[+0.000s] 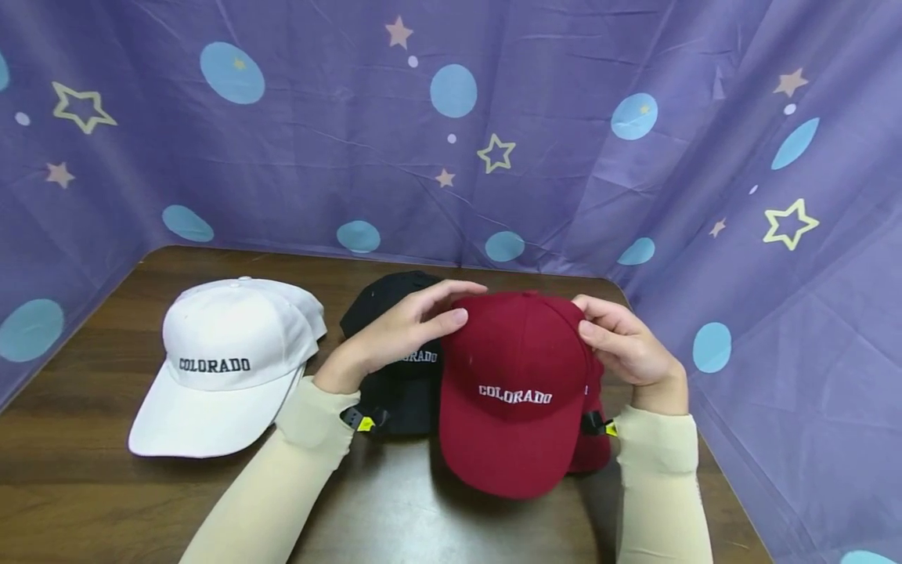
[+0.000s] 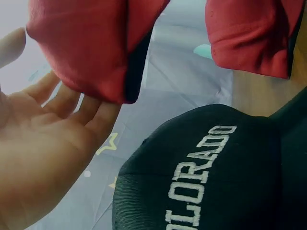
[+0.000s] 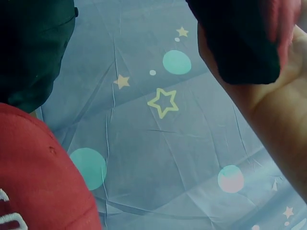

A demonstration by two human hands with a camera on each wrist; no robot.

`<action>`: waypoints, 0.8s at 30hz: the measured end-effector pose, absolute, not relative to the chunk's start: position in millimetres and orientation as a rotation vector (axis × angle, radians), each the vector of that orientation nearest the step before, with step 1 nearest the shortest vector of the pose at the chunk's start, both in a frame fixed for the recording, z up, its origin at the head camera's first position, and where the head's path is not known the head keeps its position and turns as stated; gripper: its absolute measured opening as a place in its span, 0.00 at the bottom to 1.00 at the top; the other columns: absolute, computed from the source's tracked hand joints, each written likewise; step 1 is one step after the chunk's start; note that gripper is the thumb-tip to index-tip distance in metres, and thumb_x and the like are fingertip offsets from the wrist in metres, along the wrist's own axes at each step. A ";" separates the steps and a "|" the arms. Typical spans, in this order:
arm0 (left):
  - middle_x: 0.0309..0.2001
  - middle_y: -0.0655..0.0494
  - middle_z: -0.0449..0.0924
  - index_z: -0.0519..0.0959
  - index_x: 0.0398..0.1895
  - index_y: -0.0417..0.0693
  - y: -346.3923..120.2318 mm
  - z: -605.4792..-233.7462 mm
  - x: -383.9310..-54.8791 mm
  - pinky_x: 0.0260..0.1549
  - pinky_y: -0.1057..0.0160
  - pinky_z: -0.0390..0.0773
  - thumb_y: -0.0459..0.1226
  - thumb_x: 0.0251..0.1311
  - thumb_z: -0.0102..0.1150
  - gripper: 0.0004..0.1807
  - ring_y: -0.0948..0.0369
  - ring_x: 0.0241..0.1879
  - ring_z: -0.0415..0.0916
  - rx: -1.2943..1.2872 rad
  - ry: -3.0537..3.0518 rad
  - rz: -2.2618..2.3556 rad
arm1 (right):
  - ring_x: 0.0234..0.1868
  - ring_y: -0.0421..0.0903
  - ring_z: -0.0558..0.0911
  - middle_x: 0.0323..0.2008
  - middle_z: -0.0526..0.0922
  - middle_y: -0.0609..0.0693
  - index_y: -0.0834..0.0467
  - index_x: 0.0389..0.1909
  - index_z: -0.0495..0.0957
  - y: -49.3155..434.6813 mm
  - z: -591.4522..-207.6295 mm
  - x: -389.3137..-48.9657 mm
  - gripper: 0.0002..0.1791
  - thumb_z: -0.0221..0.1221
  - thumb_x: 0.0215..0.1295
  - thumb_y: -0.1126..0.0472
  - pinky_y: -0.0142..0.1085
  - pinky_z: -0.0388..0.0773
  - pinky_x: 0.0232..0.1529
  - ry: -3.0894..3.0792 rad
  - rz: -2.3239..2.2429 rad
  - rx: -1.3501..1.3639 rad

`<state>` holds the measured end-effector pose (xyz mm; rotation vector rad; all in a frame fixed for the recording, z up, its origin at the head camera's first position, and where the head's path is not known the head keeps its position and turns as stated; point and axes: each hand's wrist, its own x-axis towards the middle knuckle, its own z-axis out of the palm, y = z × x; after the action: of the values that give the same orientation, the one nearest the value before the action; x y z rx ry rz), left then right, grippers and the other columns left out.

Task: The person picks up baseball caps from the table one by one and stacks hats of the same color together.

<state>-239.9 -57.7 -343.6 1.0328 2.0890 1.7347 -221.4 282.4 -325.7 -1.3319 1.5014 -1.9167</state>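
Note:
Both hands hold a red baseball cap point(image 1: 517, 352) with white COLORADO lettering, brim tilted down toward me. My left hand point(image 1: 405, 325) grips its left side, thumb in front and fingers behind, as the left wrist view of the hand point(image 2: 53, 129) also shows. At the cap's right edge, my right hand point(image 1: 634, 348) pinches the crown. A second red cap point(image 1: 595, 453) sits behind and to the right, mostly hidden by the held one. Left of it is a black COLORADO cap point(image 1: 402, 403), partly covered by my left hand and forearm.
A white COLORADO cap point(image 1: 232, 333) lies at the left of the brown wooden table point(image 1: 63, 462), with another white cap point(image 1: 315, 309) tucked behind it. A purple curtain point(image 1: 303, 157) with stars and blue dots closes in the back and sides.

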 end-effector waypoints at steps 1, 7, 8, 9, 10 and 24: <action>0.68 0.62 0.76 0.71 0.76 0.62 -57.8 -344.2 -239.6 0.61 0.53 0.80 0.45 0.79 0.56 0.25 0.56 0.61 0.80 1.038 2.082 1.719 | 0.42 0.41 0.84 0.43 0.84 0.49 0.64 0.55 0.75 282.8 -326.0 -222.0 0.22 0.33 0.80 0.78 0.32 0.83 0.43 1.502 -1.913 -1.324; 0.61 0.55 0.81 0.74 0.73 0.58 -57.1 -346.7 -239.4 0.56 0.54 0.83 0.41 0.77 0.60 0.24 0.52 0.57 0.82 1.038 2.038 1.686 | 0.39 0.42 0.84 0.41 0.84 0.48 0.63 0.55 0.76 289.8 -327.5 -224.2 0.22 0.34 0.81 0.78 0.33 0.83 0.39 1.588 -1.882 -1.279; 0.60 0.54 0.81 0.75 0.72 0.57 -56.4 -347.2 -239.4 0.55 0.54 0.84 0.40 0.76 0.61 0.23 0.51 0.56 0.82 1.032 2.030 1.689 | 0.38 0.42 0.84 0.40 0.84 0.47 0.63 0.54 0.76 291.5 -327.6 -223.9 0.22 0.34 0.80 0.78 0.33 0.83 0.38 1.615 -1.872 -1.262; 0.58 0.52 0.82 0.75 0.71 0.55 -55.3 -348.0 -239.4 0.55 0.55 0.84 0.39 0.76 0.61 0.23 0.51 0.55 0.82 1.026 2.023 1.693 | 0.37 0.42 0.83 0.39 0.84 0.47 0.62 0.53 0.77 293.3 -327.6 -223.5 0.22 0.34 0.80 0.78 0.33 0.82 0.38 1.648 -1.861 -1.243; 0.57 0.51 0.82 0.76 0.70 0.54 -53.8 -348.8 -239.3 0.54 0.55 0.84 0.39 0.76 0.61 0.22 0.51 0.54 0.82 1.018 2.013 1.701 | 0.36 0.42 0.83 0.38 0.83 0.47 0.62 0.52 0.77 295.2 -327.3 -222.8 0.22 0.34 0.80 0.78 0.33 0.82 0.37 1.687 -1.845 -1.223; 0.54 0.47 0.82 0.74 0.67 0.45 -7.6 -365.4 -230.9 0.52 0.58 0.83 0.36 0.77 0.59 0.19 0.52 0.51 0.83 0.790 1.729 1.887 | 0.40 0.41 0.87 0.39 0.87 0.47 0.61 0.52 0.77 336.4 -334.0 -219.6 0.18 0.38 0.83 0.74 0.35 0.84 0.42 1.920 -1.745 -0.953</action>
<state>-230.9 -7.6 -365.4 0.7897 1.7285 1.8874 -219.6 336.4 -334.0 -0.9533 1.9205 -1.7451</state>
